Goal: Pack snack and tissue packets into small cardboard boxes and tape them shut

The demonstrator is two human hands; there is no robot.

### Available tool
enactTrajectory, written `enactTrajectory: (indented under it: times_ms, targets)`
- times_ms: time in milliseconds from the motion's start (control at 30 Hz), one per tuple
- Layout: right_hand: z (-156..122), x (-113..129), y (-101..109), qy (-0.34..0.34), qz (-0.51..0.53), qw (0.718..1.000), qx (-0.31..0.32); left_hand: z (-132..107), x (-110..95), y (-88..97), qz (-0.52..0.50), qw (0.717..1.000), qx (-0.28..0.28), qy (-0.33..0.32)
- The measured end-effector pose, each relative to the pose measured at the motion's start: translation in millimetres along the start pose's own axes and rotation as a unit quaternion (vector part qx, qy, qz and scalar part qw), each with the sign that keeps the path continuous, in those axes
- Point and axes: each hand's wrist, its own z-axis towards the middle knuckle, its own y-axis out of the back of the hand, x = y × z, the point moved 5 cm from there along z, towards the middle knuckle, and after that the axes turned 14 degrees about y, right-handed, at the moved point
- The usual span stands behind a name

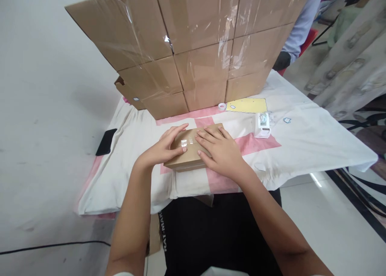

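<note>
A small brown cardboard box [189, 155] lies on the cloth-covered table [301, 147] right in front of me. A strip of clear tape [187, 142] runs across its top. My left hand [164, 145] rests on the box's left side, fingers stretched flat over the tape. My right hand [220, 149] lies flat on the box's right half, fingers extended toward the tape. Neither hand grips anything.
A wall of large taped cardboard cartons [196, 47] stands behind the box. A white tape dispenser [261, 125], a small tape roll [222, 106] and a yellow sheet [247, 105] lie to the right. A black phone [106, 142] sits at the table's left edge. Another person's sleeve [301, 23] shows behind the cartons.
</note>
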Motion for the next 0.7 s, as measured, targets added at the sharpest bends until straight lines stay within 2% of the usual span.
enactTrajectory:
  times_ms: [67, 267, 500, 700]
  targets:
    - [-0.1, -0.1, 0.0, 0.002, 0.002, 1.0, -0.005, 0.4, 0.5, 0.3, -0.001, 1.0, 0.001, -0.009]
    - [-0.2, 0.5, -0.5, 0.008, 0.003, 1.0, -0.015, -0.8, 3.3, -5.4, -0.039, 0.994, -0.089, -0.048]
    - [-2.4, -1.9, -2.0, 0.016, 0.005, 0.999, -0.032, 5.0, 4.0, -10.3, -0.042, 0.987, -0.151, -0.029]
    - [0.4, -0.2, -3.1, 0.009, 0.034, 0.998, -0.052, 9.3, 8.9, -11.1, -0.047, 0.984, -0.171, -0.019]
